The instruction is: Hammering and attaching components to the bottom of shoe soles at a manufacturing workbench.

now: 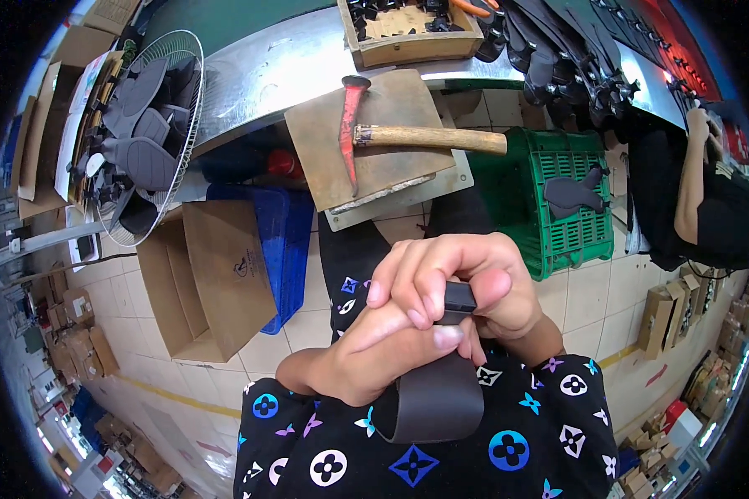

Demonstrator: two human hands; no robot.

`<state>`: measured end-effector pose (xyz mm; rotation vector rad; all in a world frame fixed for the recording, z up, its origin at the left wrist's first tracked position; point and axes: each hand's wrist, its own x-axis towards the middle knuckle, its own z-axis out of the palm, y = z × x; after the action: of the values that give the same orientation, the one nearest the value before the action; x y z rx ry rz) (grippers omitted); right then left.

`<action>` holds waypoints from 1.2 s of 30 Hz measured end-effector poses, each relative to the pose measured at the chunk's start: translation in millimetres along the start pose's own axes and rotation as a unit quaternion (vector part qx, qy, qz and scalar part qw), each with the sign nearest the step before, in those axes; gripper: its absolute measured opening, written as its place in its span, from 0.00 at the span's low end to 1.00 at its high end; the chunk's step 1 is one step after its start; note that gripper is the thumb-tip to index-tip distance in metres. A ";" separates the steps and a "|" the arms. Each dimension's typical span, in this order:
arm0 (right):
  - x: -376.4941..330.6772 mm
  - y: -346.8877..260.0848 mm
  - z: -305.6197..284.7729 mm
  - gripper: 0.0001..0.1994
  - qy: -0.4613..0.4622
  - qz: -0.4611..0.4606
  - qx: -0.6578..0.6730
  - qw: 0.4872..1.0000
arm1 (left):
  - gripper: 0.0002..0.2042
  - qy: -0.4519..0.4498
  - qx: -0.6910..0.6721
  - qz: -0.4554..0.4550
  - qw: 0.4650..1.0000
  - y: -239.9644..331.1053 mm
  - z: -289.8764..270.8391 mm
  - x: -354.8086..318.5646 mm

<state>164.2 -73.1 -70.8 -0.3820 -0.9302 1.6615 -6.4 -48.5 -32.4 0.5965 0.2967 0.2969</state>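
Close in front of my body, my left hand (379, 349) and my right hand (503, 291) are pressed together around a dark grey, flat, bent strap-like piece (441, 407). Its broad curved part hangs below my fingers. A small black block-shaped end (456, 301) shows between the right thumb and the fingers, with the left thumb lying just beneath. Both hands are closed, and how the block joins the strap is hidden by them. Beyond the hands, a hammer (424, 137) with a red, pointed head and a wooden handle lies on a brown board (316, 145).
A wooden tray (408, 54) of small black parts stands on the metal bench (266, 75), beside several black straps (549, 66). At left are a wire basket (193, 125) of grey pieces, an open cardboard box (225, 283) and a blue crate (287, 249). A green crate (549, 241) and another person (707, 191) are at right.
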 end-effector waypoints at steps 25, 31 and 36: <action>-9.2 -15.5 -104.0 0.10 0.280 0.099 -0.458 0.838 | 0.08 0.361 0.635 0.367 0.576 59.0 -92.6 39.6; -19.3 -14.7 -47.5 0.17 0.242 0.039 -0.537 0.807 | 0.08 0.399 0.721 0.304 0.477 30.6 -165.8 83.9; -0.1 -42.6 -2.8 0.14 0.189 -0.098 -0.625 0.751 | 0.22 0.391 0.782 0.206 0.441 29.1 -170.7 69.5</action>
<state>194.5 -70.0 -41.0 -1.3969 -1.5905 0.4837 -8.9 85.1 -162.7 2.4631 1.4280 0.7612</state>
